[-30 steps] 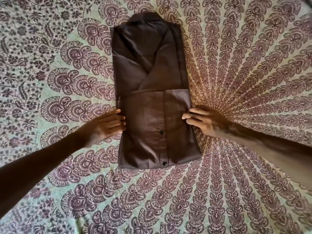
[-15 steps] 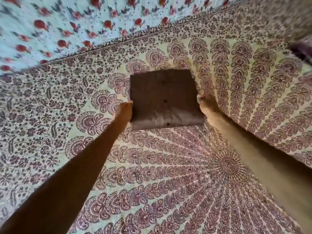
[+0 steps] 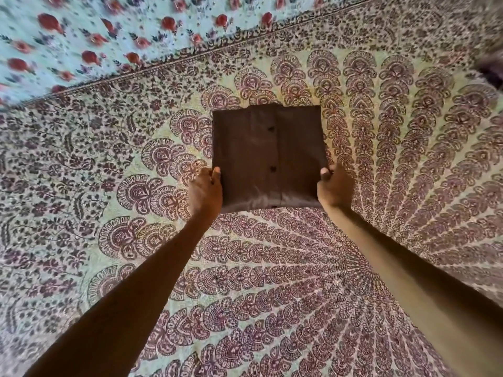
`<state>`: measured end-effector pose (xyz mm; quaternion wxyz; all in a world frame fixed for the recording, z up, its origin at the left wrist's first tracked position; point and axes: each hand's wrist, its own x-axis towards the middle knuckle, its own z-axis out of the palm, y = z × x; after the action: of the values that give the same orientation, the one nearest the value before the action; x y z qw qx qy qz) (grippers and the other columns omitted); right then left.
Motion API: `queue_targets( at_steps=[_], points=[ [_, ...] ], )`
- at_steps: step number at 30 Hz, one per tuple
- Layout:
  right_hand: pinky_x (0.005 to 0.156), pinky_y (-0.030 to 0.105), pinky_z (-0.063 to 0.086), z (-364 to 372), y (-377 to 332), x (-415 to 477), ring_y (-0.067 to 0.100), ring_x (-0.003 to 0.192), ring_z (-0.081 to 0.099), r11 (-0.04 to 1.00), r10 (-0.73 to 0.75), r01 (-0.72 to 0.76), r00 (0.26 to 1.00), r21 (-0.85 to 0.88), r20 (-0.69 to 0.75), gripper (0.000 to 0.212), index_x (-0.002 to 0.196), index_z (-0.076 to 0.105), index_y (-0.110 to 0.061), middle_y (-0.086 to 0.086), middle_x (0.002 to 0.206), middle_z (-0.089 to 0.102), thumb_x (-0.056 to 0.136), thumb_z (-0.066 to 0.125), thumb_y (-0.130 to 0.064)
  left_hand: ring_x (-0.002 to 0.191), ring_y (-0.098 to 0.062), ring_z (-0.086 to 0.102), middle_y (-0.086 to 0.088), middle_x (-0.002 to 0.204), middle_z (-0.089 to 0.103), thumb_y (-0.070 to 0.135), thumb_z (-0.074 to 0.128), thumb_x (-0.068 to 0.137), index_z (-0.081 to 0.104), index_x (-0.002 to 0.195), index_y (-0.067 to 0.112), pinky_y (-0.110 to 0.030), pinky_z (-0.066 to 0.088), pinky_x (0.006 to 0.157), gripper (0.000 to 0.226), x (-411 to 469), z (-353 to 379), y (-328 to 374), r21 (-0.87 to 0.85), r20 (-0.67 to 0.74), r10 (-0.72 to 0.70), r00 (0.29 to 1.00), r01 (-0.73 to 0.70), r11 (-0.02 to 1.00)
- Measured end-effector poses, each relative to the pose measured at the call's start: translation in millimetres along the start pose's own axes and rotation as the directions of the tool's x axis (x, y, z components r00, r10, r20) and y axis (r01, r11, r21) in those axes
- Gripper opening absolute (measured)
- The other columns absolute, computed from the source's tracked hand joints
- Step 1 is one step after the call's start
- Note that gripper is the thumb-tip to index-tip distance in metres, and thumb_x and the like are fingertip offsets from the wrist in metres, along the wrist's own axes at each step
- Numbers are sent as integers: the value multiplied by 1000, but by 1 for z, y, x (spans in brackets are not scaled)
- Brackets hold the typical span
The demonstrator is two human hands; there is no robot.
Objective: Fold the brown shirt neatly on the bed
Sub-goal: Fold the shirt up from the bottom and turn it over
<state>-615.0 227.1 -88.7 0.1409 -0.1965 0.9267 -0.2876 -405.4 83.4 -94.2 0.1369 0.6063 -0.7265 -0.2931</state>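
Grip: both hands pinch the near corners of the brown shirt (image 3: 268, 159); the left hand (image 3: 204, 192) has its thumb on top at the near-left corner, the right hand (image 3: 333, 187) likewise at the near-right corner, with the other fingers hidden behind or under the cloth.
Grip state: clamped on the shirt on both sides, as far as the thumbs show; how firmly, I cannot tell.
Shirt: a compact square bundle, button placket facing up with a few dark buttons down the middle, edges fairly straight.
Place: far half of the bedspread (image 3: 109, 213), nearer its far edge than its near one, roughly mid-width; beyond that edge lies a floral sheet (image 3: 81, 36).
Just changed: a second ago the shirt was a long rectangle with collar and crossed sleeves showing, hands at its sides; now the collar half is out of sight and the bundle sits further from the person.
Meaning: the last fold looks done, so the task seems close to finished; what remains is probably setting it flat and letting go.
Arm pose: both arms stretched nearly straight forward, converging on the bundle, wrists level, backs of the hands towards the camera.
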Motion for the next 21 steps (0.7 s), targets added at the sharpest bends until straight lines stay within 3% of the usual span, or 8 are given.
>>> queue_targets(
  at_steps=[4, 8, 12, 14, 17, 19, 21],
  points=[
    [61, 30, 39, 2, -4, -2, 29, 82, 66, 989, -78, 73, 996, -126, -32, 22, 112, 53, -5, 13, 91, 67, 103, 40, -21, 66, -26, 56, -15, 84, 64, 41, 31, 103, 55, 106, 1, -35, 45, 56, 47, -1, 4, 0, 225, 28, -15, 1000, 8, 974],
    [62, 36, 44, 5, -11, -6, 34, 83, 67, 968, -90, 75, 995, -239, -53, 24, 113, 49, -3, 18, 92, 68, 104, 37, -22, 83, -34, 65, -20, 94, 66, 42, 30, 103, 55, 111, 3, -36, 40, 59, 47, -3, 5, 11, 350, -15, -26, 1000, 30, 936],
    [76, 45, 50, 10, -14, -5, 38, 102, 60, 945, -117, 75, 987, -319, -115, 32, 116, 52, -3, 21, 116, 58, 101, 41, -28, 93, -32, 61, -20, 107, 63, 44, 33, 102, 53, 116, 4, -36, 41, 67, 47, -6, 5, 3, 204, -120, -52, 991, 76, 976],
    [86, 51, 50, 12, -13, -1, 39, 114, 50, 945, -45, 0, 990, -326, -130, 45, 120, 52, -2, 23, 129, 48, 97, 44, -40, 114, -36, 52, -25, 128, 52, 51, 32, 99, 43, 133, 1, -45, 46, 86, 61, -11, 7, 5, 137, -103, -121, 987, 135, 981],
    [93, 51, 48, 13, -18, 12, 41, 117, 50, 971, 62, -58, 998, -231, 11, 64, 128, 45, -2, 23, 131, 48, 91, 53, -53, 131, -43, 37, -28, 141, 40, 59, 38, 94, 32, 139, -2, -52, 33, 108, 76, -10, 9, 23, 144, 6, -238, 971, 235, 961],
    [93, 47, 50, 12, -24, 23, 38, 114, 55, 983, 101, -71, 980, -171, 172, 70, 130, 42, -3, 18, 128, 54, 85, 64, -53, 128, -39, 43, -24, 136, 47, 63, 48, 88, 36, 134, 0, -49, 35, 107, 79, 1, 7, 33, 76, 84, -323, 943, 317, 945],
    [88, 39, 52, 6, -28, 36, 30, 104, 61, 990, 132, -140, 931, -1, 339, 65, 126, 49, -4, 11, 123, 62, 80, 74, -41, 122, -36, 50, -19, 132, 53, 65, 56, 83, 42, 131, 2, -45, 42, 103, 80, 13, 1, 36, 16, 170, -373, 912, 376, 926]
  ],
)
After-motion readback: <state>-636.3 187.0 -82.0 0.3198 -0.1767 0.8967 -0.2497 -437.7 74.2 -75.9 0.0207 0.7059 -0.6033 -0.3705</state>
